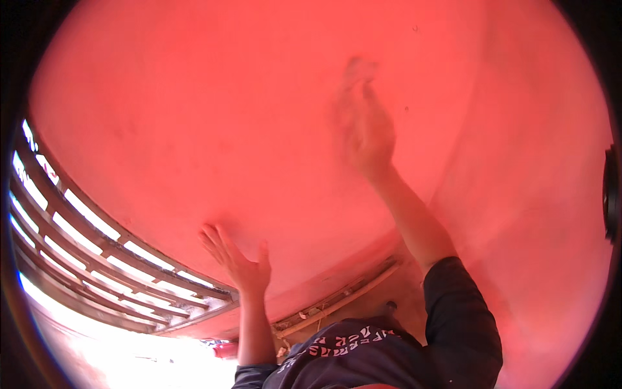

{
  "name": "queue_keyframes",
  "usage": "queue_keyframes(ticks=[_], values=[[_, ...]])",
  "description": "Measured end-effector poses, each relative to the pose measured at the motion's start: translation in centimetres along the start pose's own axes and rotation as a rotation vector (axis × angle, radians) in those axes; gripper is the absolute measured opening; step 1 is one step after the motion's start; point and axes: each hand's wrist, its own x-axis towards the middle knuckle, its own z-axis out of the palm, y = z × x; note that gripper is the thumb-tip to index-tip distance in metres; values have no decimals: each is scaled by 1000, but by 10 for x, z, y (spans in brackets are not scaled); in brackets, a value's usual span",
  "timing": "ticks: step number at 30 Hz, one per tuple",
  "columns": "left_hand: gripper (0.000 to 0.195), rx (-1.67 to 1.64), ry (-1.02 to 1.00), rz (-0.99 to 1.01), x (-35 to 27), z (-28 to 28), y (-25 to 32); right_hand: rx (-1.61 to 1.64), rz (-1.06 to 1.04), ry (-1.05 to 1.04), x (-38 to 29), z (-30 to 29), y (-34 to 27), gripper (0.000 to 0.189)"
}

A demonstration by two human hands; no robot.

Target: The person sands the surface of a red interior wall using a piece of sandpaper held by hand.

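A broad, smooth red surface (272,121) fills most of the view in front of me. My left hand (245,265) is at the lower middle, fingers spread and thumb apart, with nothing in it; its fingertips are on or very near the surface. Farther up and to the right, my right hand (369,129) reaches over the same surface. It is blurred, and a dark smudge (360,70) lies at its fingertips; whether this is a small thing, a mark or a shadow cannot be made out.
A slatted frame (97,248) with bright gaps runs along the lower left. Below the red surface, a long pole or pipe (340,304) lies along a ledge near my body. Another red surface (529,194) rises at the right. A small red object (226,350) sits at the bottom.
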Motion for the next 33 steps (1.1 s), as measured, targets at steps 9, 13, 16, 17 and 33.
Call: queue_keyframes(ticks=[9,13,16,17,33], values=[[97,-176,-68,-52,-56,50,8,-11,-121,-99,-91,12,0,27],[96,-148,-69,-59,-60,50,-4,-192,692,64,-57,-21,129,28],[95,-147,-36,-49,-63,57,1,-352,1047,294,-48,-26,160,28],[95,-164,-6,-58,-63,61,6,-313,1080,290,-55,-23,157,27],[91,13,181,-150,-37,168,94,-132,516,308,-142,-42,262,28]])
